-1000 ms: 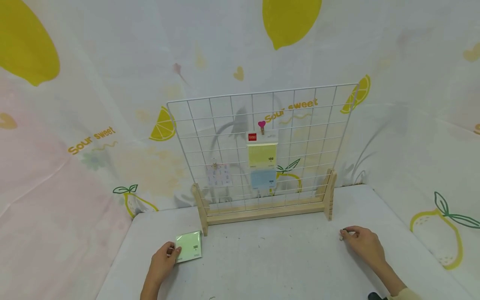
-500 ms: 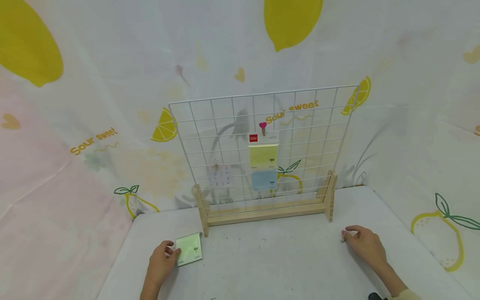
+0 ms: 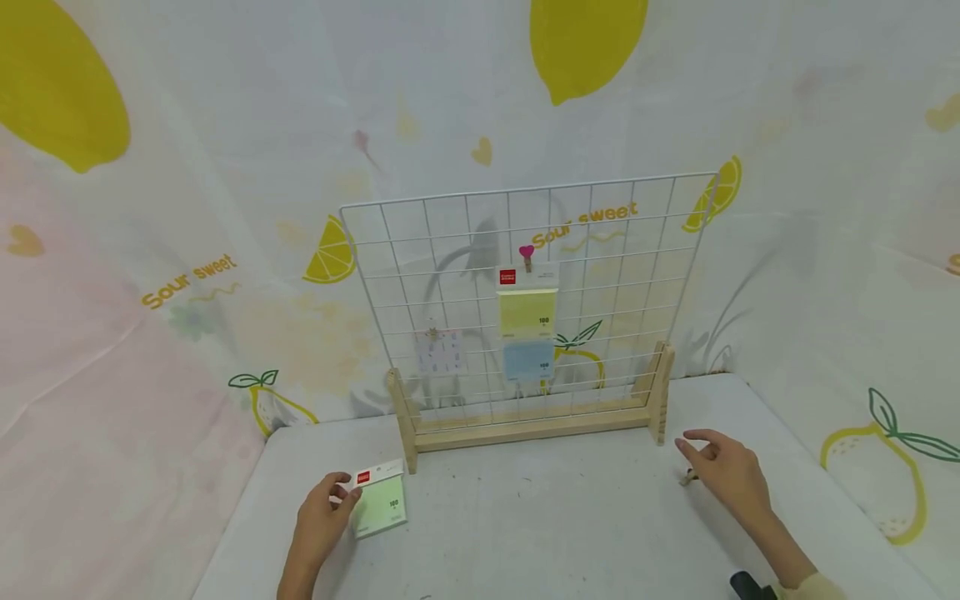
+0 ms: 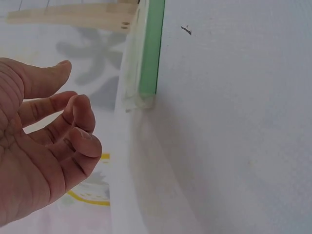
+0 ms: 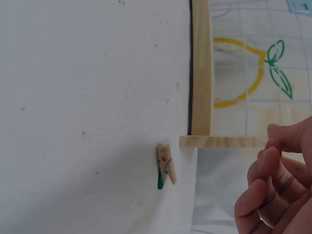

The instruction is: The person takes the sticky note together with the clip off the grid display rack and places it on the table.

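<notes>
A pack of green sticky notes [image 3: 381, 508] with a white header card lies on the table by the rack's left foot. My left hand [image 3: 318, 521] is beside its left edge; in the left wrist view the loosely bent fingers [image 4: 85, 141] stand apart from the green pack [image 4: 152, 53]. On the right side of the table is a small wooden clothespin [image 5: 165, 163] with a green part at one end. My right hand [image 3: 727, 475] hovers just above it, holding nothing, its thumb and fingers loosely curled in the right wrist view.
A white wire grid rack [image 3: 607, 308] on a wooden base [image 3: 525, 429] stands at the back. Yellow and blue sticky notes [image 3: 527, 315] hang from it by a pink heart clip [image 3: 527, 252]. A patterned paper [image 3: 442, 352] is clipped further left.
My right hand has let go of the clothespin and risen slightly. The green pack's white header card has come into view at its top, and my left hand has released the pack.
</notes>
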A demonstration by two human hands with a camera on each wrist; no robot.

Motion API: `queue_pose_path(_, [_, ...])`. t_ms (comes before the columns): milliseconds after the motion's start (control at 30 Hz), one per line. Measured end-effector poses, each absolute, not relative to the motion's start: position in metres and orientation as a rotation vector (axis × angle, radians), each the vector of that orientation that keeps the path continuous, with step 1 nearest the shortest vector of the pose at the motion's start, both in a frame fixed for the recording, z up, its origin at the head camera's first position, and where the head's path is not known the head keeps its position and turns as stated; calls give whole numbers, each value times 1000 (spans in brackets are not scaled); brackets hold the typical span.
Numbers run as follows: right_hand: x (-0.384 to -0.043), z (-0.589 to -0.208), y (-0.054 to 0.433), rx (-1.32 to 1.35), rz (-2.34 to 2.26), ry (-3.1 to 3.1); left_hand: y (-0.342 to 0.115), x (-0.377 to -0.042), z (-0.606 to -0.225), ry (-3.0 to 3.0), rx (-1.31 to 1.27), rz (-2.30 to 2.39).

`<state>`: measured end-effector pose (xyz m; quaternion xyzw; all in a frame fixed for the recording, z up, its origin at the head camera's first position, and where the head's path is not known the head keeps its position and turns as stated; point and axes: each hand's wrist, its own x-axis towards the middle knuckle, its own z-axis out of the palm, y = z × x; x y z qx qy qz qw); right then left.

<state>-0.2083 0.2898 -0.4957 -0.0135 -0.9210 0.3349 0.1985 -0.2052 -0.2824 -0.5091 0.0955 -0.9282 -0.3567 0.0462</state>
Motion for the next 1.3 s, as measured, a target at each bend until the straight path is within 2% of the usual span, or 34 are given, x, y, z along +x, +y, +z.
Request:
queue_pose_path(767, [-219, -447, 271, 110, 860, -2395, -254, -211, -485, -2484, -41, -1068])
queue_pose_path(1300, [-225, -436, 269, 177, 857, -2309, -240, -221, -469, -2275, -217, -1177])
